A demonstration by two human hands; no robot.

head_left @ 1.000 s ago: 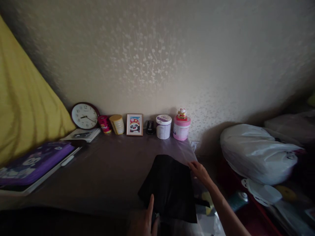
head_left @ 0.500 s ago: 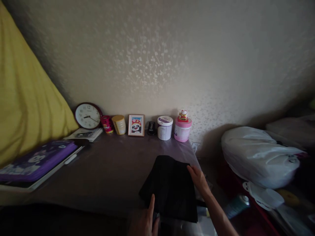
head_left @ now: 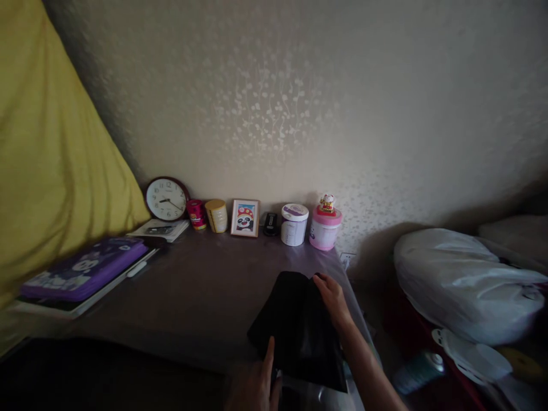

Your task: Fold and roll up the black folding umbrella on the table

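Note:
A black folded sheet of what looks like fabric (head_left: 295, 331) spreads over the table's front right part, with a crease down its middle. At its upper right edge, my right hand (head_left: 331, 299) pinches the material between thumb and fingers and lifts that side. Partly blurred, my left hand (head_left: 257, 385) grips its lower left end, the index finger stretched along the black surface. Between that finger and the thumb shows a dark part with a small pale glint, too small to name. The black piece hides the table under it.
Along the wall stand a clock (head_left: 167, 198), a pink can (head_left: 196, 214), a yellow-lidded tub (head_left: 216, 217), a framed panda picture (head_left: 245, 218), a white tub (head_left: 294, 225) and a pink-lidded tub (head_left: 325, 231). Left lies a purple case (head_left: 85, 271); right, a white bag (head_left: 462, 285) beyond the table edge.
My right hand has moved left and slightly up, folding the right side of the black fabric inward. My left hand stays at the lower end. The view has turned slightly left.

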